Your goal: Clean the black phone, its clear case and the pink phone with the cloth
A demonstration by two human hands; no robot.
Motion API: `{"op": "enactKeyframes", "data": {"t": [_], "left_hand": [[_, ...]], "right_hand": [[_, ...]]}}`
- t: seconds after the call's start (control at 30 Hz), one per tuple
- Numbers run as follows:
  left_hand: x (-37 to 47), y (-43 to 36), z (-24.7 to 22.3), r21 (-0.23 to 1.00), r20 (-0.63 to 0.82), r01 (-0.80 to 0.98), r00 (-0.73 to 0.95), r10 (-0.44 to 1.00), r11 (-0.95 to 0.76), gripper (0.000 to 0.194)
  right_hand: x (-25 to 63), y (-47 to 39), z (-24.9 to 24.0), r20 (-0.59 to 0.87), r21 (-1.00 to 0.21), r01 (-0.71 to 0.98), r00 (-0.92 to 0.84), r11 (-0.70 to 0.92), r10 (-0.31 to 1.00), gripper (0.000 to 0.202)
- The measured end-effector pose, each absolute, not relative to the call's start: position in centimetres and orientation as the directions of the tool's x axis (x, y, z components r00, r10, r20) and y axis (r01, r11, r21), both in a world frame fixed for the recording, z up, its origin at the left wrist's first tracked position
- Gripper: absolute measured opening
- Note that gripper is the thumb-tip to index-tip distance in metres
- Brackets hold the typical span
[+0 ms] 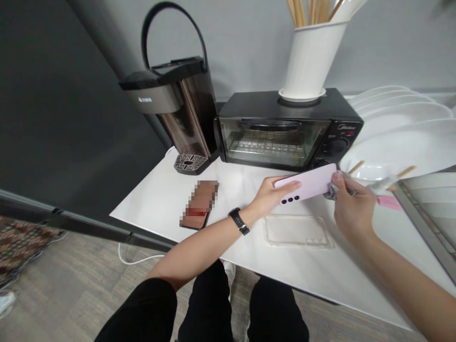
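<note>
Gleaming white countertop (235,242) beside dark cabinet (64,118), gray wall (249,42).

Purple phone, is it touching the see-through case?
Apart. The head view shows a strip of white counter between the lifted purple phone and the see-through case.

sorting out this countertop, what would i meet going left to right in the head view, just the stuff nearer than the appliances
Phone lying flat, black wristwatch, left hand, lilac phone, right hand, pink item.
</note>
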State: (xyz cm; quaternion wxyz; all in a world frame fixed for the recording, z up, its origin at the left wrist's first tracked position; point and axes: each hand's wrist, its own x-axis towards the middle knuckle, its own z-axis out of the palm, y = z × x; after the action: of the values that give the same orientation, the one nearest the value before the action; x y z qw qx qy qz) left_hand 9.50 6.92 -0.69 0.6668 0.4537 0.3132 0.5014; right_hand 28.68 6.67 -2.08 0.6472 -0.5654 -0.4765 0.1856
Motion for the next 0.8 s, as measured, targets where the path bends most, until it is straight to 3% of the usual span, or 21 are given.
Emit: {"op": "enactKeyframes", "data": {"t": [0.13, 0.23, 0.33, 0.5, 0.67, 0.8], "left_hand": [[9.1, 7.1, -0.7, 0.968, 0.204, -0.202, 0.274, 0.94, -0.151, 0.054], [9.0, 7.3, -1.0, 0.95, 0.311, -0.099, 0.26, 0.914, -0.295, 0.045], [8.9, 7.4, -1.7, 0.915, 0.362, 0.067, 0.297, 0.884, -0.397, 0.037], [9.2, 7.3, -2.7, 0.837, 0.383, 0.232, 0.399, 0.833, -0.496, 0.036], [9.2, 7.5, -3.0, 0.859, 0.374, 0.181, 0.417, 0.828, -0.478, 0.033], [9.2, 7.6, -3.1, 0.864, 0.373, 0.178, 0.401, 0.837, -0.47, 0.03]], "right_hand": [[30.3, 7.3, -1.1, 0.727, -0.649, 0.643, 0.366, 0.406, 0.581, 0.029], [30.7, 7.6, -0.3, 0.87, -0.482, 0.737, 0.336, 0.473, 0.361, 0.026], [30.7, 7.6, -0.3, 0.92, -0.382, 0.791, 0.276, 0.477, 0.278, 0.026], [30.4, 7.2, -0.9, 0.865, -0.408, 0.782, 0.166, 0.471, 0.474, 0.032], [30.3, 6.2, -0.4, 0.776, -0.381, 0.749, -0.06, 0.542, 0.628, 0.021], [30.5, 5.1, -0.4, 0.716, -0.354, 0.781, -0.128, 0.515, 0.686, 0.029]]}}
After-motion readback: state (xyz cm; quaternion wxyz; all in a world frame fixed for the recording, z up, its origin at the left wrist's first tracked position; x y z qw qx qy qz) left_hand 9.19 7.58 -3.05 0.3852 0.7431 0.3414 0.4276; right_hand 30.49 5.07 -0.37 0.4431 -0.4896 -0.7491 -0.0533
